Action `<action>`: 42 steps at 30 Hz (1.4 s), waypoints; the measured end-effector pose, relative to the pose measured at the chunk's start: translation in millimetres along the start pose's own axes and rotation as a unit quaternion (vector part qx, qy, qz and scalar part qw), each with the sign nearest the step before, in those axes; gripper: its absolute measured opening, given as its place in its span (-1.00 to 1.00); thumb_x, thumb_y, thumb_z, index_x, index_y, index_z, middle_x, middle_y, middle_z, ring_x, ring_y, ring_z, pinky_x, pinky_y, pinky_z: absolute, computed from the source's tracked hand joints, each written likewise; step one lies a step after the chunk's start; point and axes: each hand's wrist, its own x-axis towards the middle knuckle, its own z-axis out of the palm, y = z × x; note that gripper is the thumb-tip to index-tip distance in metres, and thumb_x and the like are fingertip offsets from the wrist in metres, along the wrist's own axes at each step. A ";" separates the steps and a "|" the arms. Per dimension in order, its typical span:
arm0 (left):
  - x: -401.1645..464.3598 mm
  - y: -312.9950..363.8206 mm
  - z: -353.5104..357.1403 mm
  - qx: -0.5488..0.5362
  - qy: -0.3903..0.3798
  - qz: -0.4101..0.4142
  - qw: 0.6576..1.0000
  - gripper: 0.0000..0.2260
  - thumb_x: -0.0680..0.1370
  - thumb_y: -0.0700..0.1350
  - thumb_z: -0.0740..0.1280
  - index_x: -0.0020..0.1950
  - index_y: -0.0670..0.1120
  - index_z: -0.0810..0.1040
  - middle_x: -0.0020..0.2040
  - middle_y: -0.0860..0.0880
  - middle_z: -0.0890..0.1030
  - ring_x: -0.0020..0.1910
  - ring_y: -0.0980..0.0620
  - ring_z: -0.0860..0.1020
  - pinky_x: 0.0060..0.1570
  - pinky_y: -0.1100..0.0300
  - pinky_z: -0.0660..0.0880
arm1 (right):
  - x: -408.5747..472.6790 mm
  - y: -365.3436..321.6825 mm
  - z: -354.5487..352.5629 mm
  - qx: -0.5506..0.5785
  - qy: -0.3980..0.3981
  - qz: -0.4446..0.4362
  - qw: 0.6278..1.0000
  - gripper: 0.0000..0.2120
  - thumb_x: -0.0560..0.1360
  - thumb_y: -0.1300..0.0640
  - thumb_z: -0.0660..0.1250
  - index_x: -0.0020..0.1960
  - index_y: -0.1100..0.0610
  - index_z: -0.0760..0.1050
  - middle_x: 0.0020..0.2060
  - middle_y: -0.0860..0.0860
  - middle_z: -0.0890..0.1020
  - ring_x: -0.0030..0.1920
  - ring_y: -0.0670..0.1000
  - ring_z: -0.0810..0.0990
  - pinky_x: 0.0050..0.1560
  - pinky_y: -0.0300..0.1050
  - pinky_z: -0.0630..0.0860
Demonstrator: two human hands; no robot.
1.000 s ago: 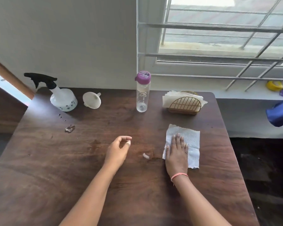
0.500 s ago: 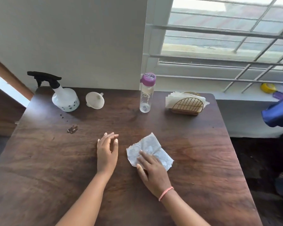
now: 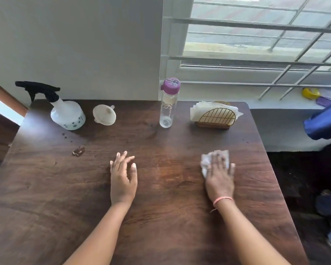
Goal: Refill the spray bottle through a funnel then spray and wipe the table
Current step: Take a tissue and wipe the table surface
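My right hand (image 3: 219, 176) presses flat on a crumpled white paper towel (image 3: 205, 161) on the right part of the dark wooden table (image 3: 161, 207). My left hand (image 3: 122, 176) rests flat on the table's middle with fingers spread and holds nothing. The white spray bottle (image 3: 67, 113) with a black trigger head stands at the back left. Next to it lies a white funnel (image 3: 104, 114). A clear water bottle (image 3: 168, 104) with a purple cap stands at the back centre.
A gold wire holder with paper napkins (image 3: 215, 116) stands at the back right. Water drops and a small puddle (image 3: 78, 151) lie in front of the spray bottle. A blue object (image 3: 325, 123) hangs beyond the table's right edge. A barred window is behind.
My right hand has swept the paper towel from the table's middle to the right, and the towel is more bunched. My left hand has stayed near the middle, fingers now spread flat.
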 end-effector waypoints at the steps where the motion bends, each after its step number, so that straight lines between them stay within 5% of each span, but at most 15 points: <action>1: 0.0 -0.3 0.2 0.000 -0.001 0.002 1.000 -0.64 0.60 0.04 0.09 0.22 -0.07 0.55 0.42 -0.02 0.43 0.53 0.02 0.21 0.54 0.06 -0.04 | 4.1 23.6 -4.0 0.000 0.005 0.045 0.999 -0.34 0.51 -0.10 -0.29 0.56 0.10 0.02 0.54 -0.04 0.03 0.53 0.03 0.10 0.47 0.14 -0.20; 6: 0.2 2.4 -0.7 -0.022 0.002 0.005 1.000 -0.65 0.60 0.02 0.09 0.21 -0.07 0.55 0.41 -0.02 0.45 0.51 0.03 0.23 0.55 0.03 -0.02 | 0.6 36.6 -16.3 0.022 0.016 0.128 0.991 -0.31 0.53 -0.14 -0.22 0.56 0.20 -0.01 0.56 0.12 0.00 0.55 0.09 -0.04 0.51 0.18 -0.14; 9: 1.3 3.5 -5.4 -0.075 0.007 -0.007 0.997 -0.69 0.60 -0.02 0.10 0.20 -0.04 0.56 0.40 0.02 0.46 0.51 0.06 0.24 0.55 0.01 -0.01 | -17.9 -47.7 0.9 0.028 0.005 -0.007 1.000 -0.31 0.54 -0.17 -0.18 0.53 0.23 -0.05 0.53 0.11 -0.01 0.55 0.10 0.01 0.49 0.09 -0.21; 11: 2.0 2.1 -12.5 -0.133 0.023 -0.026 0.991 -0.70 0.60 -0.03 0.10 0.19 -0.03 0.56 0.40 0.04 0.46 0.51 0.07 0.24 0.54 0.03 -0.02 | -49.1 -117.7 16.4 0.014 0.021 -0.141 0.990 -0.37 0.57 -0.11 -0.06 0.50 0.26 0.11 0.51 0.12 0.14 0.52 0.11 0.14 0.46 0.15 -0.08; 16: 6.3 -17.9 -51.9 -0.155 0.087 -0.050 0.983 -0.75 0.60 -0.04 0.14 0.15 0.01 0.56 0.38 0.04 0.48 0.49 0.11 0.27 0.53 0.04 -0.04 | -124.3 -212.8 32.4 0.027 -0.050 -0.360 0.931 -0.44 0.62 -0.04 0.01 0.55 0.16 0.09 0.55 0.05 0.11 0.55 0.01 -0.03 0.46 0.14 -0.05; 20: 16.6 -48.5 -90.9 -0.115 0.127 -0.057 0.984 -0.79 0.61 -0.10 0.19 0.15 -0.02 0.57 0.38 0.03 0.49 0.49 0.08 0.28 0.53 0.02 -0.03 | -65.7 -171.9 21.8 -0.020 -0.005 -0.208 0.978 -0.42 0.54 -0.02 -0.01 0.51 0.19 0.21 0.51 0.03 0.17 0.52 0.03 0.14 0.46 0.19 -0.10; 22: 21.2 -64.6 -111.7 -0.087 0.149 -0.068 0.983 -0.77 0.61 -0.10 0.18 0.17 -0.06 0.58 0.38 -0.01 0.49 0.49 0.07 0.27 0.53 0.05 -0.03 | -26.4 -133.3 7.1 -0.022 0.000 -0.057 0.998 -0.37 0.54 -0.04 -0.17 0.56 0.17 0.03 0.55 0.03 0.02 0.55 0.02 -0.06 0.46 0.12 -0.35; 25: 24.3 -89.2 -139.9 -0.055 0.180 -0.095 0.978 -0.75 0.60 -0.12 0.16 0.16 -0.09 0.58 0.38 -0.04 0.49 0.49 0.06 0.26 0.49 0.20 -0.08 | 0.0 -104.0 -10.4 -0.006 -0.015 0.075 0.997 -0.43 0.62 -0.04 -0.18 0.57 0.16 -0.09 0.57 0.03 -0.10 0.55 0.02 -0.19 0.49 0.16 -0.30; 28: 19.2 -114.1 -157.6 -0.051 0.207 -0.129 0.969 -0.76 0.60 -0.18 0.18 0.17 -0.11 0.58 0.38 -0.07 0.49 0.49 -0.02 0.28 0.51 0.07 -0.03 | -10.4 -150.4 5.7 -0.011 -0.007 0.020 1.000 -0.40 0.61 -0.09 -0.15 0.57 0.18 -0.04 0.56 0.11 -0.05 0.55 0.10 -0.18 0.49 0.14 -0.28; 31: 13.1 -125.4 -160.9 -0.060 0.201 -0.155 0.965 -0.78 0.60 -0.21 0.22 0.19 -0.12 0.58 0.38 -0.10 0.48 0.49 -0.05 0.28 0.51 -0.14 0.07 | -51.3 -229.4 28.2 -0.007 0.016 -0.146 0.989 -0.40 0.57 -0.13 -0.12 0.54 0.10 0.14 0.53 0.13 0.15 0.55 0.14 -0.02 0.48 0.15 -0.21; 36: 35.3 -87.0 -151.8 -0.082 0.139 -0.092 0.983 -0.72 0.56 -0.02 0.31 0.24 -0.05 0.56 0.40 -0.01 0.46 0.49 0.10 0.25 0.49 0.04 0.15 | -138.2 -317.7 47.3 -0.007 -0.041 -0.366 0.930 -0.43 0.58 -0.07 0.03 0.52 0.16 0.20 0.53 0.10 0.17 0.54 0.11 0.05 0.46 0.18 -0.07; 39: 66.1 -23.0 -127.0 -0.140 0.045 -0.026 0.989 -0.68 0.55 0.00 0.37 0.30 0.05 0.51 0.42 0.10 0.43 0.48 0.19 0.26 0.43 0.21 0.20 | -129.5 -305.6 47.7 -0.026 -0.045 -0.341 0.939 -0.46 0.58 -0.07 0.01 0.47 0.17 0.31 0.49 0.09 0.28 0.53 0.08 0.09 0.46 0.15 -0.08; 42: 98.8 34.2 -89.8 -0.182 -0.061 0.021 0.981 -0.51 0.48 0.05 0.44 0.38 0.05 0.42 0.42 0.09 0.42 0.42 0.20 0.32 0.41 0.24 0.25 | -87.1 -265.6 41.0 -0.026 -0.018 -0.224 0.974 -0.41 0.57 -0.12 -0.02 0.45 0.21 0.33 0.48 0.11 0.28 0.51 0.11 0.17 0.45 0.15 -0.06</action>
